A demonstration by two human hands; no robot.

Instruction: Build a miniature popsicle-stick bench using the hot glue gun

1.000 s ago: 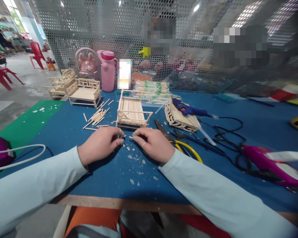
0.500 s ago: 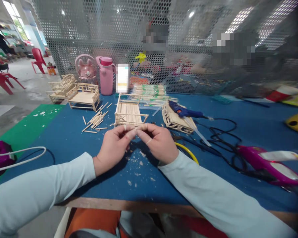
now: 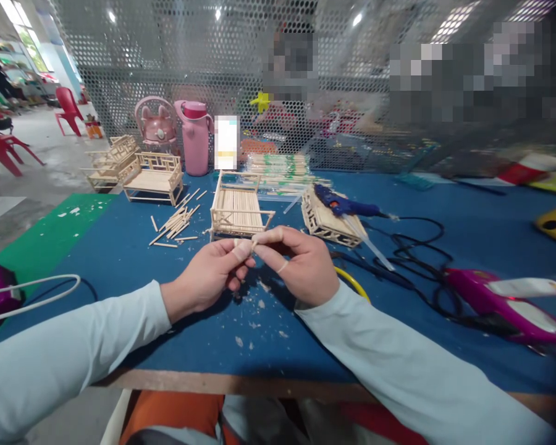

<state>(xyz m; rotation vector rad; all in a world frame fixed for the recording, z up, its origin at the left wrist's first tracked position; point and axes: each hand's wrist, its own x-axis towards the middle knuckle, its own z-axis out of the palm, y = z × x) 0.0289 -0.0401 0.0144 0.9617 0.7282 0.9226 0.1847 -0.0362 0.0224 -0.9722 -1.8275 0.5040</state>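
Observation:
My left hand (image 3: 204,275) and my right hand (image 3: 308,266) meet fingertip to fingertip above the blue table, both closed in a pinch. A tiny pale bit shows between them, too small and covered to name. Pale tape or finger cots wrap some fingertips. Just beyond my fingers stands a small chair or bed frame of thin wooden sticks (image 3: 237,207). Left of it lies a loose heap of short cut sticks (image 3: 178,224). To the right, a blue glue gun (image 3: 345,203) rests on another stick-built piece (image 3: 327,219), a clear glue stick poking from it.
Finished miniature stick benches (image 3: 152,179) stand at back left, by a pink thermos (image 3: 196,139) and a lit phone (image 3: 227,143). Bagged sticks (image 3: 278,165) lie before the perforated metal screen (image 3: 347,133). Black cables (image 3: 401,247) and a purple device (image 3: 486,303) occupy the right.
My left hand has turned slightly and drawn a little down and left, its lower fingers now showing. My right hand still pinches at nearly the same spot. The view has shifted slightly.

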